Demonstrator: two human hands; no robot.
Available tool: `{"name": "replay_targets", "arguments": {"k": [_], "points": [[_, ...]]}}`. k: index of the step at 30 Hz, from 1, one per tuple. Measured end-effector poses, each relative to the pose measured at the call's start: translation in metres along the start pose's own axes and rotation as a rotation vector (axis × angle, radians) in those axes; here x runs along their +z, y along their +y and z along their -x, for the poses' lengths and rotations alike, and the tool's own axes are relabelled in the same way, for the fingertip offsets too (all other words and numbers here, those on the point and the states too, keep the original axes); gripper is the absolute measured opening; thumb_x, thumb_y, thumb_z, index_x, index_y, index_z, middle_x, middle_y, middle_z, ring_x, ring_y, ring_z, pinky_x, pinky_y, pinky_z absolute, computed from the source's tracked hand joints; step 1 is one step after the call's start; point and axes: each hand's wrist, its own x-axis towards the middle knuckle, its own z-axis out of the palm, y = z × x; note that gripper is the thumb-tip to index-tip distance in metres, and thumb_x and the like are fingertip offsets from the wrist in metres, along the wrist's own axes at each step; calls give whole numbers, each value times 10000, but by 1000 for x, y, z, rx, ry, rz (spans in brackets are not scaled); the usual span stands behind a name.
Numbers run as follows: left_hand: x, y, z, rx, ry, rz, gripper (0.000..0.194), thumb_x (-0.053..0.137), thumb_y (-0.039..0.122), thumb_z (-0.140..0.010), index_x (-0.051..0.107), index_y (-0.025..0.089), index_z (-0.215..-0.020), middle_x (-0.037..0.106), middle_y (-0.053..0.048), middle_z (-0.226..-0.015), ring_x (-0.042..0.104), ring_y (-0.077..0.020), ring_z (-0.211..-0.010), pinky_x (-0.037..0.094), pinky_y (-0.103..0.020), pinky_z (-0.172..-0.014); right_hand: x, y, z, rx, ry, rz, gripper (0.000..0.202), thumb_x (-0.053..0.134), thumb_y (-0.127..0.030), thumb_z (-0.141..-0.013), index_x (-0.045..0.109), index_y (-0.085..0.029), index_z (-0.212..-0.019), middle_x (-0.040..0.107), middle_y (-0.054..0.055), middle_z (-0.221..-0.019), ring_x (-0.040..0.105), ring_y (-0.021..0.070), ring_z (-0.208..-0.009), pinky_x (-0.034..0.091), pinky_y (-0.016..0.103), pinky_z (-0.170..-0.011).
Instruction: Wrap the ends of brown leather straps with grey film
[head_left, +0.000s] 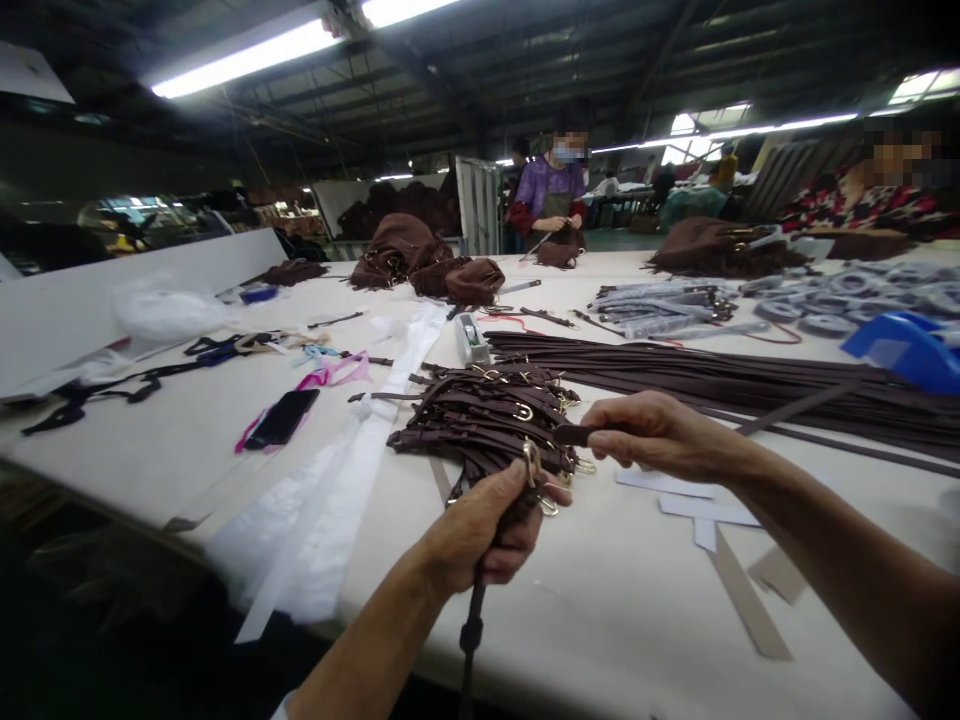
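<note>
My left hand [487, 525] is closed round a dark brown strap [472, 630], which hangs down below the fist. A gold buckle [531, 462] stands up at its thumb. To the right, my right hand [645, 432] pinches the end of a brown strap [574, 434] between thumb and fingers, just above the buckle. Behind both hands lies a pile of brown straps with gold buckles [480, 410]. Whether the two held strap parts are one piece, I cannot tell.
Long brown strips [712, 385] run across the right of the white table [600, 620]. A phone [282, 418] and plastic sheeting [315, 510] lie left. Brown bags [401, 250], wrapped straps [660, 305] and a blue object [907, 345] are farther back. A masked person [551, 195] stands across the table.
</note>
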Motion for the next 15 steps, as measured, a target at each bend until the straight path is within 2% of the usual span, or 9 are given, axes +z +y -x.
{"name": "replay_targets", "arguments": {"k": [3,5,7,10,12,15], "points": [[-2,2,9,19,-86,131,369,472,548,-838,556,216,-974,249,91,-564,100,-13,-366,105,-113,-291,-2,4,6,-1,22,49,329,483,-442,-878,583,-143,-786,449,-31,-606,364,76,-521,292,205,-479],[-3,0,10,-2,-108,165,406,463,548,-841,585,182,-965,296,81,-568,145,-8,-353,145,-116,-289,-5,4,8,-10,29,86,325,478,-435,-882,591,-143,-792,453,-26,-615,378,82,-541,302,206,-493],[-5,-3,7,28,-87,131,475,451,558,-837,621,126,-939,418,39,-604,295,-16,-347,257,-143,-307,-8,2,8,-19,-2,101,326,472,-433,-885,597,-144,-798,463,-21,-625,398,89,-560,312,207,-506],[-6,-10,3,130,-35,-2,454,521,497,-820,642,76,-939,572,-60,-731,542,-95,-503,433,-211,-475,-12,0,5,-38,-108,132,324,472,-425,-888,606,-140,-813,485,-14,-646,420,94,-580,321,207,-525],[-5,-12,4,152,-42,-57,390,549,438,-824,630,89,-979,606,-75,-737,559,-110,-556,423,-207,-515,-12,2,2,-46,-175,151,330,471,-422,-890,605,-132,-804,484,-14,-653,420,93,-591,324,205,-537],[-3,-10,6,193,-45,-46,304,533,384,-839,613,126,-979,610,-55,-691,477,-80,-507,333,-173,-454,-10,9,-1,-55,-276,92,343,470,-423,-890,600,-122,-791,477,-15,-654,413,91,-597,326,200,-538]]}}
